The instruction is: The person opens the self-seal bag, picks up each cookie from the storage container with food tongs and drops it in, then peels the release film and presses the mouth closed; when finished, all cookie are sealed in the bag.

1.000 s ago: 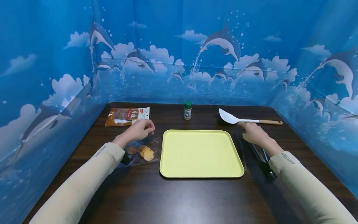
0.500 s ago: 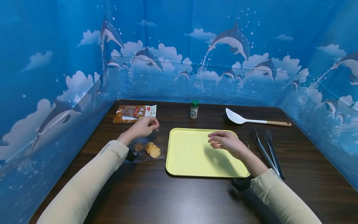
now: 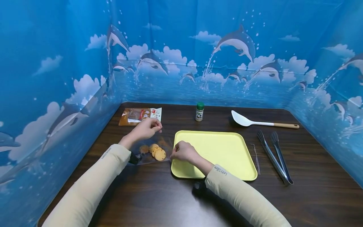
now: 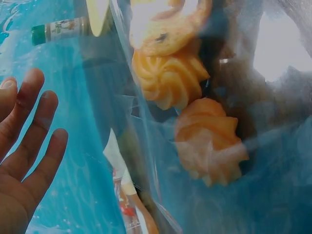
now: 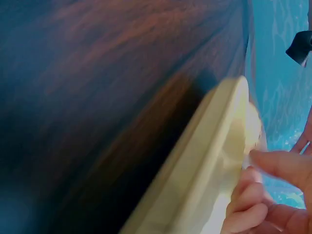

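In the head view a clear plastic bag [image 3: 147,160] lies left of the tray, with several round and swirled cookies [image 3: 160,154] inside. My right hand [image 3: 185,152] reaches across the tray's left part, thumb and fingertips pinching the bag's right edge. My left hand [image 3: 146,128] hangs over the far side of the bag, its fingers loosely bent. In the left wrist view the left fingers [image 4: 46,109] stand spread beside the clear film, with swirled cookies [image 4: 168,80] behind it. The right wrist view has the right thumb [image 5: 278,163] and fingertips close together at the tray's rim.
A yellow tray [image 3: 221,148] sits mid-table. Behind are a brown food packet [image 3: 136,115] and a green-capped spice jar [image 3: 199,112]. To the right lie a white spatula with wooden handle [image 3: 241,119], metal tongs [image 3: 272,159] and a thin clear strip [image 3: 256,159]. A dolphin-print curtain [image 3: 170,56] surrounds the table.
My right hand has moved left from beside the spatula and tongs, across the tray, to the bag's right edge. The left hand has stayed over the bag; the head view has shifted slightly.
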A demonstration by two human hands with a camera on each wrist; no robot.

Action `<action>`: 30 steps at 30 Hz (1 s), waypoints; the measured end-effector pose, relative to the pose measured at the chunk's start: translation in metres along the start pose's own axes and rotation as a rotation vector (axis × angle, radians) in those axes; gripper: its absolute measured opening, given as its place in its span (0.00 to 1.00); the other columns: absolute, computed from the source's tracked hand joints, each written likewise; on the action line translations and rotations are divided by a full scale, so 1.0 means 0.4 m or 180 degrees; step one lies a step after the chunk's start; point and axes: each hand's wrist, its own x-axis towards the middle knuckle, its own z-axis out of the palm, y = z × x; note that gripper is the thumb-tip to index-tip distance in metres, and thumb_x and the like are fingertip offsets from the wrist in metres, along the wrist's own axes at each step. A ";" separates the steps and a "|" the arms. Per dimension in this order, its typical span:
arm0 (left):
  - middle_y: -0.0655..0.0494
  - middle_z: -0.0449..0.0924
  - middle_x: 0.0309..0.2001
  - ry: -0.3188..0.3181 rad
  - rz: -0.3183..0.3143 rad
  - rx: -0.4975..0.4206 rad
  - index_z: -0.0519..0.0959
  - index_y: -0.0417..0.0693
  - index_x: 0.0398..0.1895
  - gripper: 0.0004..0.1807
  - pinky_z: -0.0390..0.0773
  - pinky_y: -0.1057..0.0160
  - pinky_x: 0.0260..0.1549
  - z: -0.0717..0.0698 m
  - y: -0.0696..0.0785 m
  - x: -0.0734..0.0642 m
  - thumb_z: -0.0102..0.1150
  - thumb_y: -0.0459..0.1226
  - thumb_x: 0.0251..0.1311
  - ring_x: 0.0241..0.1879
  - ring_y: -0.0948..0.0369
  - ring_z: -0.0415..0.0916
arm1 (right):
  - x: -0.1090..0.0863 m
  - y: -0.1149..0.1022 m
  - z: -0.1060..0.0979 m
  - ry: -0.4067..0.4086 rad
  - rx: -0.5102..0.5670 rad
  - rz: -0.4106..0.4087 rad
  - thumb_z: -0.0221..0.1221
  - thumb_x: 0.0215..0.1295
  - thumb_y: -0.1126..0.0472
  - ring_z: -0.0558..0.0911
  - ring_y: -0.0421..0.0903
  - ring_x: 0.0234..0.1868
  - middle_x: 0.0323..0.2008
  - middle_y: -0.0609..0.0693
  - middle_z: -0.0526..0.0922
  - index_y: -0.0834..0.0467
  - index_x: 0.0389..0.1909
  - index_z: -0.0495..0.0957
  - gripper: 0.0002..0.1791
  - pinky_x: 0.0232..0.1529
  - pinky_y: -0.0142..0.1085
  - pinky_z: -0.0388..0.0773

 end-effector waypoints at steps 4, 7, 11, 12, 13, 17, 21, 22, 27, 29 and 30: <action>0.48 0.83 0.37 0.0174 0.0006 -0.0077 0.78 0.41 0.41 0.09 0.70 0.60 0.29 -0.021 0.001 -0.011 0.47 0.34 0.73 0.36 0.52 0.77 | -0.006 -0.009 0.002 0.0181 0.0340 -0.0121 0.59 0.57 0.62 0.69 0.40 0.21 0.22 0.44 0.73 0.55 0.22 0.76 0.06 0.23 0.31 0.64; 0.46 0.84 0.37 0.0375 0.0023 -0.0204 0.79 0.41 0.42 0.08 0.70 0.60 0.30 -0.046 0.005 -0.023 0.49 0.34 0.72 0.38 0.49 0.78 | -0.022 -0.010 -0.011 0.0294 0.0946 -0.0202 0.57 0.61 0.63 0.77 0.45 0.26 0.26 0.49 0.80 0.58 0.25 0.75 0.05 0.25 0.31 0.67; 0.40 0.85 0.40 0.0694 0.0129 -0.0535 0.80 0.39 0.43 0.09 0.75 0.63 0.32 -0.081 0.037 -0.042 0.53 0.35 0.70 0.40 0.52 0.82 | -0.043 -0.014 -0.048 0.0616 0.1732 -0.0436 0.57 0.63 0.67 0.86 0.48 0.35 0.33 0.56 0.87 0.61 0.29 0.74 0.04 0.36 0.40 0.80; 0.40 0.85 0.40 0.0773 0.0177 -0.0611 0.81 0.39 0.44 0.09 0.77 0.64 0.33 -0.089 0.050 -0.048 0.54 0.35 0.70 0.40 0.53 0.83 | -0.049 -0.016 -0.064 0.0733 0.1861 -0.0523 0.58 0.62 0.68 0.86 0.50 0.36 0.33 0.57 0.87 0.62 0.29 0.75 0.03 0.38 0.41 0.80; 0.40 0.85 0.41 0.0850 0.0233 -0.0687 0.81 0.38 0.44 0.10 0.78 0.66 0.34 -0.097 0.064 -0.054 0.54 0.36 0.69 0.40 0.55 0.83 | -0.054 -0.019 -0.082 0.0848 0.1941 -0.0609 0.59 0.63 0.68 0.87 0.49 0.35 0.32 0.57 0.87 0.63 0.30 0.75 0.03 0.39 0.41 0.80; 0.41 0.86 0.40 0.1084 0.0494 -0.0932 0.81 0.37 0.44 0.12 0.80 0.70 0.36 -0.125 0.126 -0.082 0.56 0.37 0.69 0.39 0.59 0.84 | -0.083 -0.031 -0.170 0.1296 0.1855 -0.0962 0.62 0.63 0.67 0.82 0.45 0.30 0.28 0.52 0.85 0.61 0.32 0.78 0.03 0.33 0.35 0.76; 0.43 0.86 0.40 0.1240 0.0699 -0.1201 0.81 0.36 0.46 0.12 0.82 0.68 0.39 -0.123 0.181 -0.105 0.57 0.37 0.68 0.39 0.59 0.85 | -0.109 -0.030 -0.242 0.1494 0.1686 -0.1216 0.63 0.64 0.65 0.81 0.46 0.30 0.29 0.53 0.83 0.61 0.34 0.78 0.03 0.30 0.32 0.75; 0.43 0.87 0.40 0.1263 0.0717 -0.1263 0.81 0.37 0.46 0.12 0.82 0.67 0.39 -0.117 0.189 -0.107 0.57 0.37 0.68 0.39 0.59 0.85 | -0.112 -0.026 -0.255 0.1516 0.1661 -0.1223 0.62 0.64 0.65 0.82 0.47 0.31 0.30 0.53 0.84 0.61 0.35 0.78 0.04 0.32 0.33 0.76; 0.38 0.85 0.42 0.1229 0.0507 -0.1509 0.80 0.36 0.47 0.12 0.83 0.61 0.39 -0.059 0.176 -0.091 0.57 0.36 0.68 0.36 0.60 0.86 | -0.089 0.018 -0.272 0.1276 0.1818 -0.0833 0.61 0.67 0.58 0.83 0.54 0.41 0.37 0.55 0.83 0.62 0.44 0.77 0.12 0.44 0.39 0.81; 0.36 0.85 0.43 0.1201 0.0290 -0.1621 0.80 0.34 0.49 0.12 0.84 0.61 0.39 -0.028 0.151 -0.080 0.57 0.34 0.68 0.34 0.64 0.85 | -0.071 0.049 -0.256 0.0958 0.2033 -0.0596 0.61 0.68 0.54 0.82 0.56 0.48 0.43 0.56 0.82 0.63 0.52 0.74 0.19 0.52 0.43 0.79; 0.35 0.84 0.44 0.1197 0.0177 -0.1686 0.79 0.34 0.49 0.13 0.84 0.61 0.38 -0.014 0.139 -0.076 0.57 0.34 0.68 0.33 0.65 0.85 | -0.063 0.065 -0.246 0.0798 0.2116 -0.0484 0.61 0.67 0.53 0.81 0.56 0.51 0.47 0.57 0.81 0.62 0.56 0.73 0.22 0.55 0.45 0.78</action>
